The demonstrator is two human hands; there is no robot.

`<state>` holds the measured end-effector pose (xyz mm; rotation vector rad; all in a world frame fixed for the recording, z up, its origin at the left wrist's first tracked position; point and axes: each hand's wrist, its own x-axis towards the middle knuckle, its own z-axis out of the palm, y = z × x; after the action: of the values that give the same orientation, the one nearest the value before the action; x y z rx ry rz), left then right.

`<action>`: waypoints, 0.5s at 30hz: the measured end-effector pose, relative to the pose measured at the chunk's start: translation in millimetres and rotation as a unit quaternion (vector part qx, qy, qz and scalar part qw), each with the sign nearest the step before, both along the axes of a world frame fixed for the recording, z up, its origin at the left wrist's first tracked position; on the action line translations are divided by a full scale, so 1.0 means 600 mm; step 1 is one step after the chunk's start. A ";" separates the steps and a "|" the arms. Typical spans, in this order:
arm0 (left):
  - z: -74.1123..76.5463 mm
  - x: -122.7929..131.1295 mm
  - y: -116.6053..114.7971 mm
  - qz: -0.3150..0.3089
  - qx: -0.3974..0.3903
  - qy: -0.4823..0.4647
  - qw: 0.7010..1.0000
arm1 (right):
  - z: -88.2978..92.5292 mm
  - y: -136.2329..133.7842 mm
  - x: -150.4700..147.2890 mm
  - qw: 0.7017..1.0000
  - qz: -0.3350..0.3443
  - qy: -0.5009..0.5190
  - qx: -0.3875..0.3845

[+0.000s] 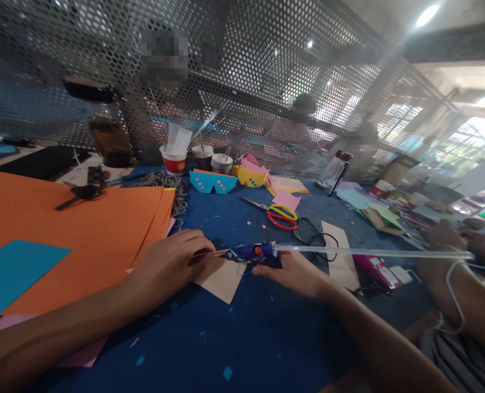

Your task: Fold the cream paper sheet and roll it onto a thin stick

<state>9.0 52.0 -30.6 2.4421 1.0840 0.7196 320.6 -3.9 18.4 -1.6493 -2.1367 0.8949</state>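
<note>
A small blue glue gun [252, 251] lies in the grip of my right hand [293, 270], with a long translucent glue stick [373, 252] reaching out of its back to the right. Its nozzle end is at a tan piece of paper [221, 279] near the middle of the blue table. My left hand [177, 265] is closed on the left edge of that paper, fingers curled and partly hidden. Red-and-yellow scissors [282, 214] rest open just beyond my hands.
Orange sheets [99, 229] and a blue sheet [21, 278] cover the left. A blue paper shape [213, 182], a red cup [174, 161] and a jar [109, 134] stand behind. At right are a pink device [377, 271] and another person's arm [450, 284].
</note>
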 end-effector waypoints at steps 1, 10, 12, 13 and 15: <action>0.000 0.000 0.000 0.001 -0.003 0.001 1.000 | 0.000 0.000 0.000 1.000 -0.007 0.010 -0.005; 0.009 0.002 -0.004 0.013 -0.004 0.005 1.000 | 0.010 0.005 0.006 0.978 -0.060 0.175 -0.099; 0.010 0.002 -0.005 0.013 -0.006 0.002 1.000 | 0.009 0.006 0.009 0.978 -0.066 0.176 -0.087; 0.011 0.002 -0.005 0.014 -0.006 0.000 1.000 | 0.008 0.006 0.012 0.980 -0.068 0.173 -0.076; 0.012 0.002 -0.005 0.016 -0.005 0.000 1.000 | 0.006 0.006 0.016 0.982 -0.071 0.165 -0.049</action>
<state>10.5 49.2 -23.5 2.4206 1.1259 0.7222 330.2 0.0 22.1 -1.5463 -1.7579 1.1534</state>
